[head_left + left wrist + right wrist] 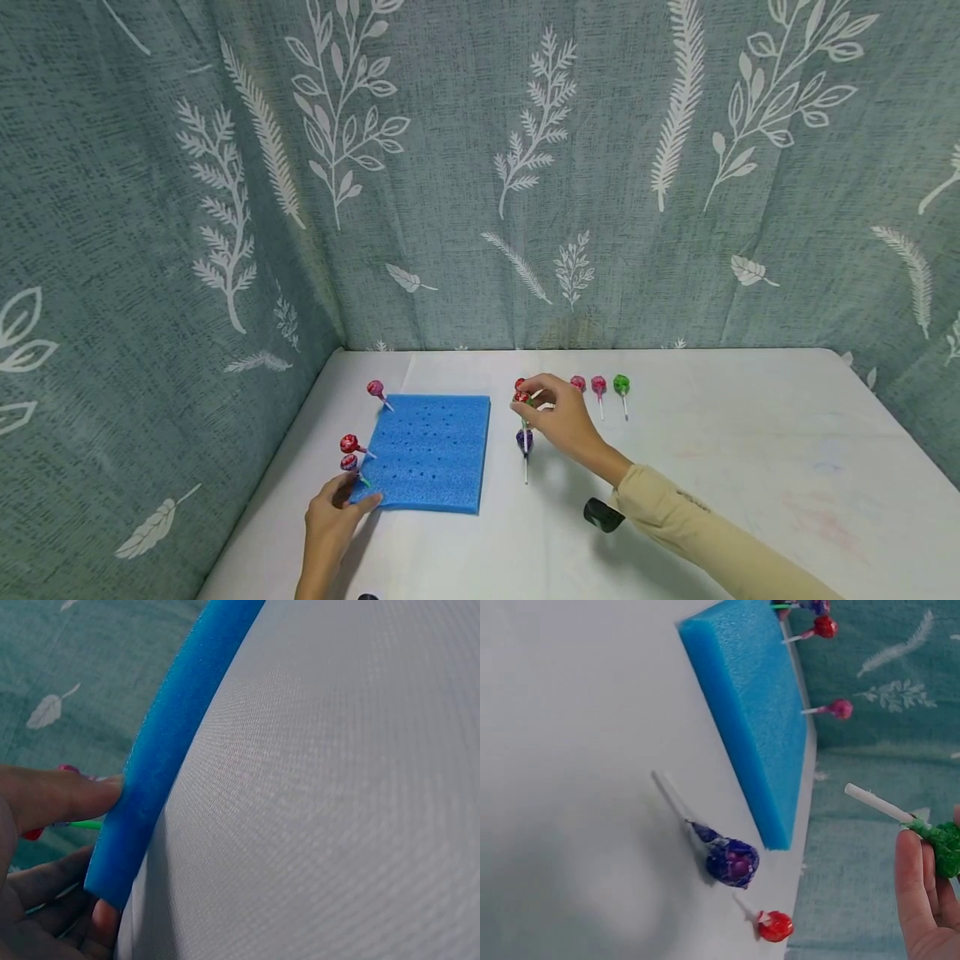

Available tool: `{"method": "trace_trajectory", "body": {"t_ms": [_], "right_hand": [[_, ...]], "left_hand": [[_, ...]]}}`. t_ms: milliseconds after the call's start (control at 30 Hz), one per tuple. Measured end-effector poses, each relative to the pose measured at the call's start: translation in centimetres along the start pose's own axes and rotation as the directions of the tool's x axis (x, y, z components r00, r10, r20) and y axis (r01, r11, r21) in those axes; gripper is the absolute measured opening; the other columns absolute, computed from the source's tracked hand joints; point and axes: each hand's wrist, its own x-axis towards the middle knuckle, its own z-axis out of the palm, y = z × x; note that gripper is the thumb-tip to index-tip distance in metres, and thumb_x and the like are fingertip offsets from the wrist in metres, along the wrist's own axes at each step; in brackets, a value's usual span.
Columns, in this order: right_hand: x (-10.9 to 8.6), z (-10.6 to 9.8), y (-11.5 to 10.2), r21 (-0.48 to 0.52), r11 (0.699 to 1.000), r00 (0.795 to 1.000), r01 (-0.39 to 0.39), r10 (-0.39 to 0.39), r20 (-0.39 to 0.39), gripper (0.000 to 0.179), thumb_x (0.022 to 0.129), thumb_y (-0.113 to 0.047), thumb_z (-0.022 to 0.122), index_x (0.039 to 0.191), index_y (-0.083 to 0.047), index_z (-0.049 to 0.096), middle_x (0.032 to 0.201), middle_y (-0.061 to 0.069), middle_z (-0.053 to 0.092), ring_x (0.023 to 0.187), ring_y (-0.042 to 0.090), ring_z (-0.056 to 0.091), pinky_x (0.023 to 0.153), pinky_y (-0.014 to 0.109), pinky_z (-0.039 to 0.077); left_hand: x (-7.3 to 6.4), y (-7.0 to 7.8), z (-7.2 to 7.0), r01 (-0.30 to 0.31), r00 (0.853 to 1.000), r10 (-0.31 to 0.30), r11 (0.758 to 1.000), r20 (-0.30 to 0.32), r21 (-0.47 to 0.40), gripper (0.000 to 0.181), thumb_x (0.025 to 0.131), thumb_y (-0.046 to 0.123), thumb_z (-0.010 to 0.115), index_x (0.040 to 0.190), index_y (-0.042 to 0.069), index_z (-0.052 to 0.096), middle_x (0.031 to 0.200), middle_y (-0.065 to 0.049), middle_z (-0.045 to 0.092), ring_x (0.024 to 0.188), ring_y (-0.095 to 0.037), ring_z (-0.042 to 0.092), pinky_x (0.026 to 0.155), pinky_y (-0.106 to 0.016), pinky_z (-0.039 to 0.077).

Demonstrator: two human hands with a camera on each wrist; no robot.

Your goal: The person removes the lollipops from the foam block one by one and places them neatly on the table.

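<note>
In the head view my left hand (333, 517) grips the near left corner of a blue foam block (468, 454) dotted with small holes. The left wrist view shows the thumb on the foam's top and fingers at its underside. Three lollipops stand in the foam's left side: a pink one (376, 389), a red one (349, 444) and a red-and-blue one (349, 462) on a green stick. Right of the foam, my right hand (558, 417) pinches a lollipop (946, 847) by its wrapped head, green in the right wrist view, its white stick exposed.
Below the right hand lies a purple lollipop (525, 442) on the white table (735, 467), with a red lollipop (775, 925) behind it. Two pink lollipops (598, 385) and a green one (622, 384) lie farther right. A patterned curtain (465, 183) rises behind the table.
</note>
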Motion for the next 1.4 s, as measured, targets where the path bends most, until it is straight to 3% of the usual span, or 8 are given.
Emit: {"method": "trace_trajectory", "body": {"t_ms": [300,600,800,1133,1400], "right_hand": [[-0.4,-0.5,1.1,-0.003,1.000,0.999,-0.031,0.031,-0.014,0.021,0.077,-0.007,0.066,0.094,0.001,0.060,0.092,0.017,0.058,0.071,0.029,0.057,0.055,0.027,0.050],[-0.3,-0.6,5.4,0.008,0.994,0.994,-0.107,0.107,-0.022,0.022,0.074,-0.016,0.070,0.092,-0.007,0.061,0.088,0.005,0.059,0.063,0.021,0.058,0.052,0.028,0.051],[-0.7,-0.9,6.5,0.017,0.990,0.990,-0.140,0.141,-0.029,0.022,0.073,-0.013,0.070,0.091,-0.004,0.062,0.086,0.010,0.059,0.060,0.023,0.058,0.051,0.034,0.051],[-1.5,-1.2,8.0,-0.037,0.974,0.974,-0.224,0.223,-0.050,0.022,0.073,-0.011,0.070,0.092,-0.001,0.062,0.082,0.007,0.060,0.053,0.020,0.058,0.049,0.029,0.049],[-2.1,-1.1,9.8,-0.046,0.950,0.949,-0.308,0.303,-0.085,0.017,0.073,-0.009,0.070,0.087,-0.003,0.062,0.078,0.006,0.058,0.051,0.020,0.056,0.047,0.029,0.050]], "left_hand": [[0.1,0.0,0.0,-0.001,1.000,0.001,1.000,-0.007,0.014,0.064,0.070,0.020,0.072,0.124,0.001,0.043,0.121,-0.023,0.045,0.109,-0.035,0.041,0.093,-0.048,0.035],[0.1,-0.2,0.1,-0.015,1.000,0.016,1.000,-0.012,0.018,0.064,0.069,0.020,0.073,0.123,0.001,0.044,0.120,-0.023,0.047,0.106,-0.034,0.043,0.090,-0.047,0.036],[0.1,-0.2,0.0,-0.021,1.000,0.022,1.000,-0.007,0.020,0.064,0.069,0.021,0.073,0.123,0.002,0.044,0.120,-0.023,0.047,0.106,-0.034,0.043,0.090,-0.047,0.037],[0.0,-0.2,-0.1,-0.016,1.000,0.016,1.000,0.007,-0.003,0.066,0.069,0.023,0.073,0.124,0.001,0.043,0.121,-0.023,0.047,0.107,-0.034,0.042,0.092,-0.047,0.036],[0.1,-0.2,0.1,-0.022,1.000,0.022,1.000,-0.006,-0.004,0.066,0.069,0.022,0.073,0.124,0.002,0.043,0.120,-0.023,0.047,0.107,-0.034,0.043,0.091,-0.047,0.037]]}}
